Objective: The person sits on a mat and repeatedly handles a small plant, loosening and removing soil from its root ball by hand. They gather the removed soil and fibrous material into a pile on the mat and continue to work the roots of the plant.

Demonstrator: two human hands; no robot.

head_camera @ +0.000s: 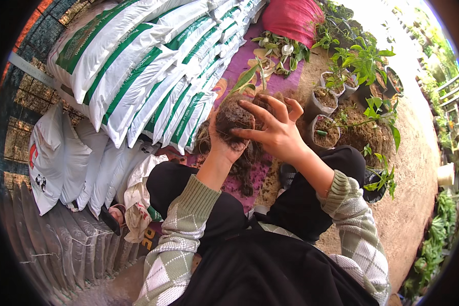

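Note:
My left hand (229, 146) cups a dark root ball (232, 116) from below, its palm smeared with soil. Long green leaves with pale edges (245, 80) rise from the far side of the root ball. My right hand (278, 128) is spread over the near right side, and its thumb and forefinger tips lie against the soil and fine roots. Its other fingers are raised and apart. More brown root matter shows behind the right fingers, partly hidden. Loose dark soil (246, 179) lies below the hands on a purple printed mat (240, 63).
White-and-green printed sacks (137, 72) are piled at the left, with white bags (51, 160) nearer. Soil-filled grow bags (325, 132) and leafy seedlings (367, 61) stand at the right. A pink sack (292, 21) and uprooted plants (285, 53) lie ahead. My bent knees flank the mat.

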